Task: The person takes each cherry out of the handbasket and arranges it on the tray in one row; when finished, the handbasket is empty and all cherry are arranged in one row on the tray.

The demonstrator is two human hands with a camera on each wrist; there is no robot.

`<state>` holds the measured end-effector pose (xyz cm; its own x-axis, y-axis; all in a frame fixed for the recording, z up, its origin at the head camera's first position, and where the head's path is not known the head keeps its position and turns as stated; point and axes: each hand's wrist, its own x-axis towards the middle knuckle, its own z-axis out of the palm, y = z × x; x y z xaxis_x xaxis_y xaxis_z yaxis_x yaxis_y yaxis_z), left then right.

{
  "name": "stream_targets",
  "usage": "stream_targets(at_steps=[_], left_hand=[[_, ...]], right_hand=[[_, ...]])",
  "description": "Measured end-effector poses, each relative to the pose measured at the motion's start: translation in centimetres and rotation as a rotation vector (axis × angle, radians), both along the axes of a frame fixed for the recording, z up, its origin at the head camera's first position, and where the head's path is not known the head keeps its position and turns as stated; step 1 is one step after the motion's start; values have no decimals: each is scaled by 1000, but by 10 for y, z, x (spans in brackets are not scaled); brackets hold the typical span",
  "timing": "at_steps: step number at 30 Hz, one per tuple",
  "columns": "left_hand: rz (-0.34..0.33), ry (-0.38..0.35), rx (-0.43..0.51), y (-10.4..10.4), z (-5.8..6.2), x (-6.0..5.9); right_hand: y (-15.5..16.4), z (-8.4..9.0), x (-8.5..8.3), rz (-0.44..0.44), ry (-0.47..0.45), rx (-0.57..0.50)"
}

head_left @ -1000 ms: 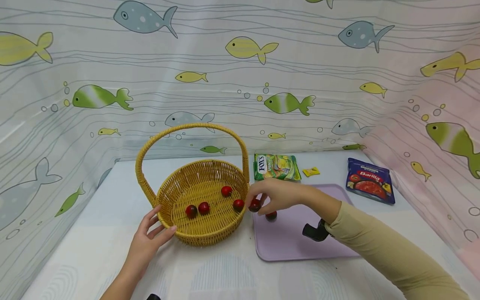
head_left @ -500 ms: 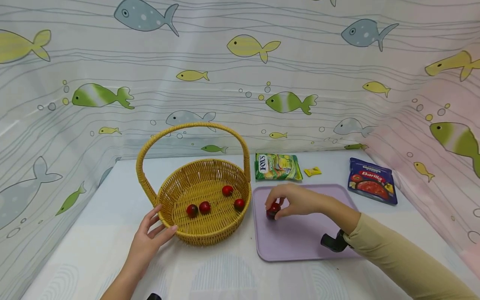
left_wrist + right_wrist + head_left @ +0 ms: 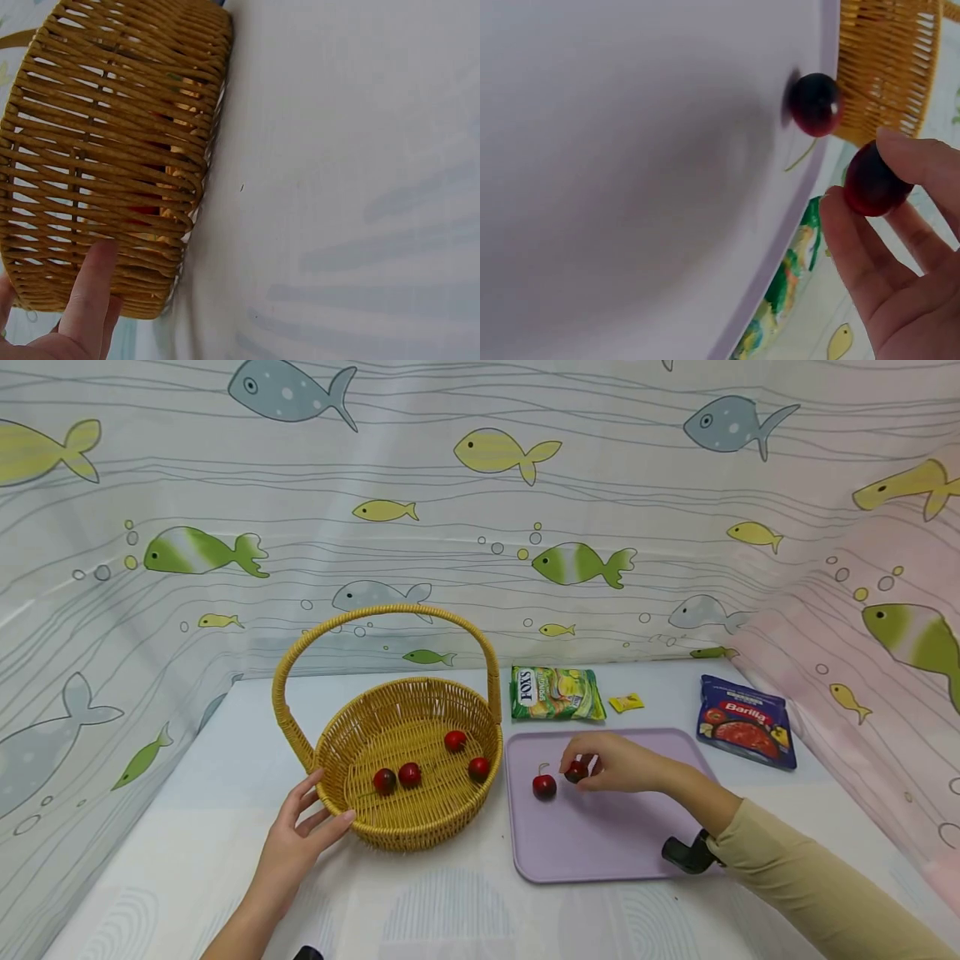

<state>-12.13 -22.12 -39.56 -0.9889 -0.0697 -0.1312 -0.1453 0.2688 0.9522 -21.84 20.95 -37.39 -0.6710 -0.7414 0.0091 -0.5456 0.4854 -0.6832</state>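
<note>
A cherry (image 3: 576, 771) is pinched between the fingertips (image 3: 900, 154) of the right hand (image 3: 618, 763), just above the lilac tray (image 3: 600, 847). A second cherry (image 3: 544, 787) is seen lying on the tray just beside it, stem up, apart from the fingers. The wicker basket (image 3: 390, 831) is set to the left of the tray, its rim close to the tray's edge, and four cherries (image 3: 409, 774) are held on its floor. The basket's near wall is touched by the left hand (image 3: 296, 843), with fingers spread and straight against the weave. Behind the tray, a green sweet bag (image 3: 555, 693) and a small yellow wrapper (image 3: 625, 702) are laid on the worktop (image 3: 450, 910); a blue sauce pouch (image 3: 744, 721) is placed to the tray's far right. Nothing is set between the held cherry and the basket save the basket's own rim and handle (image 3: 386, 614).
</note>
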Motion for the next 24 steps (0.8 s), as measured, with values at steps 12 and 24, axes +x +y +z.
stream_targets(at_steps=[12, 24], left_hand=[[0, 6, 12, 0, -1, 0], [0, 4, -4, 0, 0, 0]], right_hand=[[3, -16, -10, -26, 28, 77], [-1, -25, -15, 38, 49, 118]])
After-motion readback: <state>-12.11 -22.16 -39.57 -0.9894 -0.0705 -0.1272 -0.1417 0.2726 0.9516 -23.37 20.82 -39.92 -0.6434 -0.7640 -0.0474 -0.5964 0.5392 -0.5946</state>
